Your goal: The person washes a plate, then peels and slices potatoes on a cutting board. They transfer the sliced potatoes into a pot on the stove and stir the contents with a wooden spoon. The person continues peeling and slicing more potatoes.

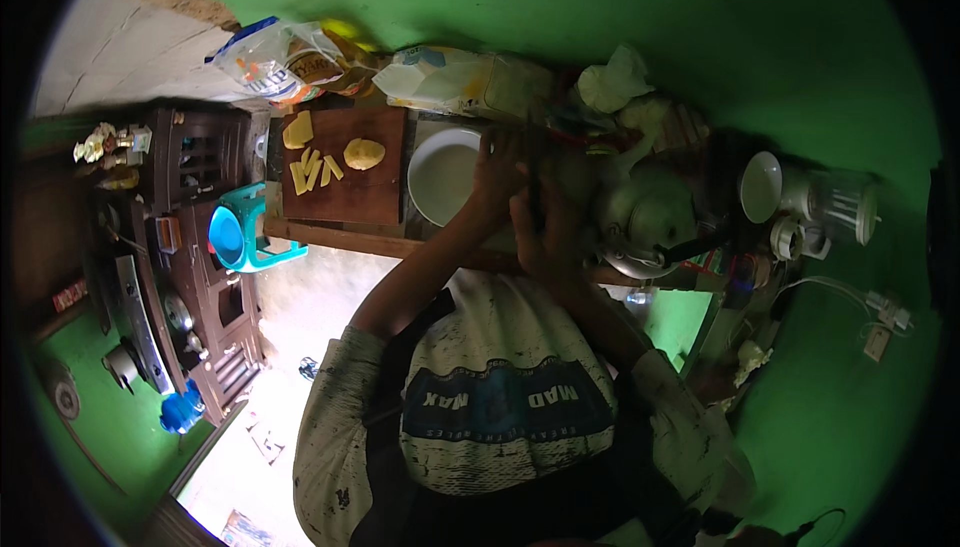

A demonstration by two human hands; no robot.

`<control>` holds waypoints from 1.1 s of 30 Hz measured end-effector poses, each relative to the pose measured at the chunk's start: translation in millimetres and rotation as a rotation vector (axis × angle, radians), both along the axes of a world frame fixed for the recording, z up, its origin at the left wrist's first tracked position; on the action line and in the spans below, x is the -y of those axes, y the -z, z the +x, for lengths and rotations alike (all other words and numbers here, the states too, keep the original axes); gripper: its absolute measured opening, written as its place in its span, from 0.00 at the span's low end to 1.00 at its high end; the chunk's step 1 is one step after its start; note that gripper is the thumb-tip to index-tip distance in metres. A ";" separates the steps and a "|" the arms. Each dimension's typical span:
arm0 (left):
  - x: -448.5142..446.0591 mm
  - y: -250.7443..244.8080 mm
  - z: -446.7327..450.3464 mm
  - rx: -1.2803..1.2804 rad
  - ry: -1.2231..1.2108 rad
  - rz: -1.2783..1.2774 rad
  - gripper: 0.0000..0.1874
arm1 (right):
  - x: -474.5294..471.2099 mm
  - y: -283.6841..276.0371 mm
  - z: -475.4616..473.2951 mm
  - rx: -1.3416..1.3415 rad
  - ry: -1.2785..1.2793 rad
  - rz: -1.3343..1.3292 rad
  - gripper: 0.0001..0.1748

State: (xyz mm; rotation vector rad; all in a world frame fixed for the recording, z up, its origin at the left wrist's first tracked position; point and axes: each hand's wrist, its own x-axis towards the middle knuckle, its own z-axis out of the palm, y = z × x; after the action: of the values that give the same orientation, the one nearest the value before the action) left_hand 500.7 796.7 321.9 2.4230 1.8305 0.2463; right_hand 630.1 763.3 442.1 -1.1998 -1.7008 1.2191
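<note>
Near the white bowl's (pixel 444 179) right rim is my left hand (pixel 499 168), its fingers bent; whether it holds anything is unclear in the shade. My right hand (pixel 546 228) is just right of it, thumb and fingers around a dark, long, thin tool (pixel 532 153), perhaps a knife, which points away from me. On the brown wooden cutting board (pixel 345 198), left of the bowl, lie a peeled potato (pixel 364 154), a cut potato piece (pixel 298 130) and several potato sticks (pixel 313 172).
Plastic packages (pixel 300 67) and a white-and-yellow pack (pixel 450 82) stand along the green wall. A metal kettle (pixel 652 217) with a black handle is at the right, a small white bowl (pixel 760 187) beyond it. A turquoise plastic stool (pixel 259 251) bearing a blue basin (pixel 227 236) stands left.
</note>
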 end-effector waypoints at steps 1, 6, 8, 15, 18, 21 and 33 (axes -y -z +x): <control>-1.7 -1.7 -0.3 0.012 -0.008 0.019 0.37 | -1.8 7.4 -1.2 -0.020 0.013 0.049 0.23; -5.4 -23.2 -2.5 0.246 -0.028 0.078 0.32 | -14.9 -0.4 -5.0 0.005 -0.036 0.171 0.24; -4.4 -17.2 -4.6 0.260 -0.045 0.191 0.31 | -19.7 -3.7 -7.4 0.041 -0.071 0.147 0.25; 14.5 -40.8 -13.5 0.866 -0.330 0.018 0.32 | -10.5 -25.3 -8.7 -0.013 -0.244 0.019 0.33; 25.2 -45.4 -35.0 1.708 -0.581 -0.242 0.36 | 5.4 -14.4 -14.9 -0.249 -0.293 -0.146 0.39; 24.5 -78.2 -67.3 2.326 -0.518 -0.363 0.41 | 9.1 -17.5 -14.5 -0.282 -0.324 -0.182 0.44; 98.6 -142.4 -135.9 2.490 -0.223 -0.356 0.33 | 24.1 -41.2 -37.4 0.031 -0.478 -0.032 0.47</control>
State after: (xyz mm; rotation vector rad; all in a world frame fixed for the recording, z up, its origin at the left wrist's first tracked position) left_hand 364.8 698.1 464.4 0.2429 0.4834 1.5601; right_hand 592.7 739.2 483.3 -0.8538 -2.0711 1.5132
